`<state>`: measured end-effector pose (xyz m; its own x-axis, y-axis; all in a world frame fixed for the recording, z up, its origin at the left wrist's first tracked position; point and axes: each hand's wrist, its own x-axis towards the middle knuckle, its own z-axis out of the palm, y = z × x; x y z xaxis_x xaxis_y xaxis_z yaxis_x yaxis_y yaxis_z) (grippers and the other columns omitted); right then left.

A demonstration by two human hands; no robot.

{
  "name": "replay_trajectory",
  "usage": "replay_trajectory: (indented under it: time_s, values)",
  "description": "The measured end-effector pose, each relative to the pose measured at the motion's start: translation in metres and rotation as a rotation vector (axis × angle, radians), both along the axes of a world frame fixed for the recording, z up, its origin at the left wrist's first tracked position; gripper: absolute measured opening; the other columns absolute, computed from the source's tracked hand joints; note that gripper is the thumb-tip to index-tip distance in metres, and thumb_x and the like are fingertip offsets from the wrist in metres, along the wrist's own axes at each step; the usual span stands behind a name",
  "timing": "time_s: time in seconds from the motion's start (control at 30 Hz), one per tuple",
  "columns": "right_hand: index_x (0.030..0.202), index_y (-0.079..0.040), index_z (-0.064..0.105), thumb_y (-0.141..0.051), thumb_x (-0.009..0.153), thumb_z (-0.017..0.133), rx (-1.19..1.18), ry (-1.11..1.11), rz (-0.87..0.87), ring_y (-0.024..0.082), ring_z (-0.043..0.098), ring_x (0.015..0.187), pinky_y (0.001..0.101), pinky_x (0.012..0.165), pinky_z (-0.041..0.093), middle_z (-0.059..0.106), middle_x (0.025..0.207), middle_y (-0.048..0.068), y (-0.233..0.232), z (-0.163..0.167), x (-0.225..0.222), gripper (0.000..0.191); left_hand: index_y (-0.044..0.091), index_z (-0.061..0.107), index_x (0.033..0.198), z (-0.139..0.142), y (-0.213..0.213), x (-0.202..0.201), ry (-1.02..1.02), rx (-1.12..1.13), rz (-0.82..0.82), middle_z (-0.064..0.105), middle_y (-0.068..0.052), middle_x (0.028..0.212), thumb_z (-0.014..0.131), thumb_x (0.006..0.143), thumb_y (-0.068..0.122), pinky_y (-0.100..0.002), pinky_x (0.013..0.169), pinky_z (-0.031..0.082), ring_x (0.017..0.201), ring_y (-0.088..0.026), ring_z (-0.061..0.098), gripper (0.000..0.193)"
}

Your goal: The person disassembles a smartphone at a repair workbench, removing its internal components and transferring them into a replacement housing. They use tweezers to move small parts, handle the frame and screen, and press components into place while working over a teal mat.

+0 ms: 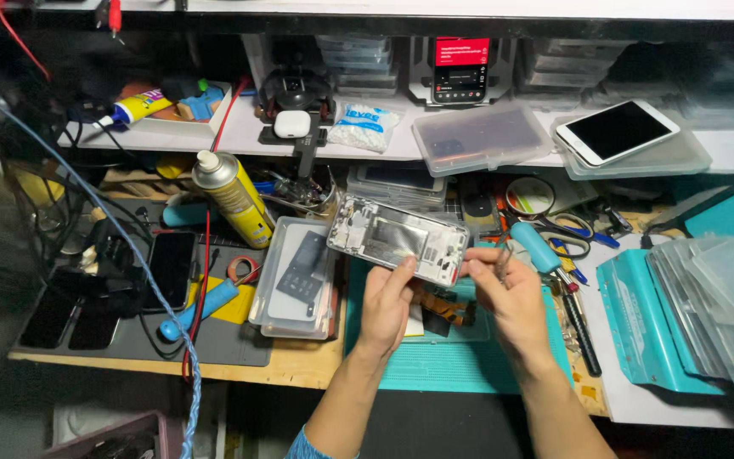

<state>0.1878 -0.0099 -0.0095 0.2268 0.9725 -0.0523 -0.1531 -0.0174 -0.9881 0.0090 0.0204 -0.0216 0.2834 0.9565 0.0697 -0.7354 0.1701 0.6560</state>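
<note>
An opened silver phone frame (397, 237) with its insides exposed is held up above a teal work mat (460, 361). My left hand (386, 303) grips its lower edge from below. My right hand (507, 293) pinches its right end and also holds thin metal tweezers (503, 255) between the fingers. Small orange flex parts (445, 306) lie on the mat under the hands.
A yellow spray can (233, 197) and a clear tray with a dark phone part (299, 276) stand to the left. Screwdrivers (554, 280) and scissors (567, 231) lie to the right, beside stacked clear and teal trays (698, 314). A white phone (615, 130) rests on the shelf.
</note>
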Motion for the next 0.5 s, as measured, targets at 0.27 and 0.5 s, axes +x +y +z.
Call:
replay_trajectory:
  time_s: [0.27, 0.5]
  values:
    - [0.118, 0.0, 0.071, -0.016, 0.095, 0.067, 0.093, -0.038, 0.037, 0.001, 0.056, 0.071, 0.0159, 0.061, 0.042, 0.077, 0.099, 0.001, 0.011, 0.012, 0.02, 0.028, -0.009, 0.068, 0.12, -0.035, 0.001, -0.005, 0.339, 0.223, -0.172, 0.074, -0.007, 0.111, 0.059, 0.104, 0.008, -0.027, 0.089, 0.054, 0.101, -0.012, 0.067, 0.026]
    - [0.107, 0.005, 0.073, -0.004, 0.089, 0.075, 0.001, -0.101, 0.151, 0.009, 0.068, 0.073, 0.0246, 0.068, 0.055, 0.076, 0.089, 0.007, 0.013, 0.005, 0.022, 0.02, 0.001, 0.059, 0.129, -0.013, -0.004, -0.003, 0.303, 0.219, -0.175, 0.07, -0.003, 0.118, 0.061, 0.094, 0.0, -0.027, 0.095, 0.055, 0.106, -0.009, 0.067, 0.036]
